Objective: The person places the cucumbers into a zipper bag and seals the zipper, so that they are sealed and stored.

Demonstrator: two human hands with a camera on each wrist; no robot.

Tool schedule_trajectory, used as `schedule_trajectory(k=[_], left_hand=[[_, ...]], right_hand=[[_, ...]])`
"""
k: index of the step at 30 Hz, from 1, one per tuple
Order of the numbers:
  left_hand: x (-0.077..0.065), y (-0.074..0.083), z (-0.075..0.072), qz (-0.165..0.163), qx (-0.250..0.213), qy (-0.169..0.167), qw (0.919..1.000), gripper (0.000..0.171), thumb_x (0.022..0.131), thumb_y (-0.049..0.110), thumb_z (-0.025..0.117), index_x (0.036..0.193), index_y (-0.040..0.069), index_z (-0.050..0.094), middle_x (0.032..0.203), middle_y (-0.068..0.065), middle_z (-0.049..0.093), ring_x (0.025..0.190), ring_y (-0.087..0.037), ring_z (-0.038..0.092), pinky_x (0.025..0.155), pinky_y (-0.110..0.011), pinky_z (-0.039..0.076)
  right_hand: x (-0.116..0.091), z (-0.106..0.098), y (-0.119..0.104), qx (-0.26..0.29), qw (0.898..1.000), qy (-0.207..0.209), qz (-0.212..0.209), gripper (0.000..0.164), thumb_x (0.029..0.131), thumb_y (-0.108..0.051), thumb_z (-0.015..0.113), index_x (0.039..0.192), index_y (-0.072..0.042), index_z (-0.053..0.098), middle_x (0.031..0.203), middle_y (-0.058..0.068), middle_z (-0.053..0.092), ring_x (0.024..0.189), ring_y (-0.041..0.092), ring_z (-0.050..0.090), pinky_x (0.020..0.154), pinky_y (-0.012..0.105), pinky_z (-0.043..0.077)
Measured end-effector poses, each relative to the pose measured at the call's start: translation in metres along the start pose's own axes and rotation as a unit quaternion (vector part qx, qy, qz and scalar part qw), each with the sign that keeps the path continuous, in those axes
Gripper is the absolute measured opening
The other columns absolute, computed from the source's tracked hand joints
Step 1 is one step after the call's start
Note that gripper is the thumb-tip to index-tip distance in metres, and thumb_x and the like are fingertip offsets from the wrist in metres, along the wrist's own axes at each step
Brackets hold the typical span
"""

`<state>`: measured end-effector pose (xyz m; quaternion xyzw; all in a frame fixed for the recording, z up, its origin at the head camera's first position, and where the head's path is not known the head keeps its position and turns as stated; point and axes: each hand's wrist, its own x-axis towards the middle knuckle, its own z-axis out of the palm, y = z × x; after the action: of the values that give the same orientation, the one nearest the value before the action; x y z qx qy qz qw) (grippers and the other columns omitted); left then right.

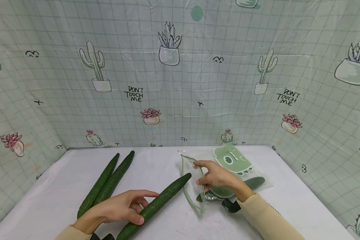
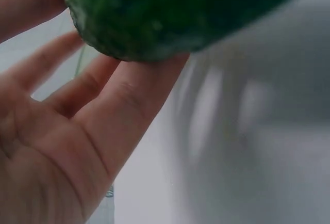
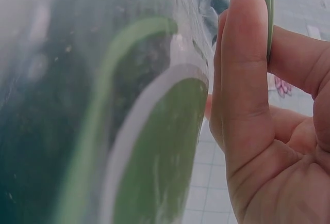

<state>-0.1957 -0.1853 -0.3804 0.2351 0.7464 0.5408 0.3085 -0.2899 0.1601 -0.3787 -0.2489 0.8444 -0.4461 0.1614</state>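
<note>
My left hand (image 1: 120, 207) holds a long dark green cucumber (image 1: 168, 194) between thumb and fingers. The cucumber slants up to the right, its far tip beside the mouth of a clear plastic zip bag (image 1: 232, 159). In the left wrist view, the cucumber (image 2: 154, 17) crosses above the palm, with fingers against it. My right hand (image 1: 217, 175) pinches the bag's green-edged mouth, which gapes toward the left. Inside the bag lies another cucumber (image 1: 254, 182), partly covered by the right hand and the bag's print. The right wrist view shows the thumb and fingers on the green rim (image 3: 269, 12).
Two more cucumbers (image 1: 117, 178) lie side by side on the left of the white table (image 1: 159, 166), their near ends behind the left forearm. A cactus-print cloth (image 1: 180, 83) hangs behind the table and at both sides.
</note>
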Motion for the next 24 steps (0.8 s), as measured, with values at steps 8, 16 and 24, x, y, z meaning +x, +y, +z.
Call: schedule_trajectory(k=[8,16,24], left_hand=[[0.028,0.007,0.002,-0.005,0.053,0.002,0.9986,0.068,0.077,-0.003,0.073,0.139,0.014,0.051,0.11,-0.011,0.056,0.079,-0.02,0.046,0.067,-0.032,0.043],[0.06,0.021,0.007,-0.022,0.151,0.008,0.9882,0.064,0.076,-0.007,0.074,0.133,0.017,0.057,0.111,-0.008,0.06,0.088,-0.02,0.055,0.071,-0.035,0.048],[0.092,0.03,0.01,-0.013,0.236,0.005,0.9716,0.059,0.077,-0.003,0.075,0.13,0.018,0.06,0.109,-0.006,0.063,0.089,-0.019,0.063,0.072,-0.032,0.052]], right_hand=[[0.0,-0.001,0.0,0.018,1.0,-0.001,-0.001,0.069,0.082,0.002,0.069,0.144,0.003,0.037,0.137,0.023,0.046,0.049,0.023,0.061,0.053,0.038,0.054],[0.0,-0.001,0.0,0.024,1.0,0.001,-0.004,0.07,0.081,0.005,0.068,0.143,0.004,0.036,0.137,0.025,0.045,0.048,0.022,0.061,0.052,0.039,0.054],[0.001,-0.001,-0.001,0.026,1.0,0.0,0.003,0.071,0.08,0.006,0.068,0.144,0.004,0.036,0.138,0.024,0.045,0.048,0.022,0.061,0.052,0.039,0.054]])
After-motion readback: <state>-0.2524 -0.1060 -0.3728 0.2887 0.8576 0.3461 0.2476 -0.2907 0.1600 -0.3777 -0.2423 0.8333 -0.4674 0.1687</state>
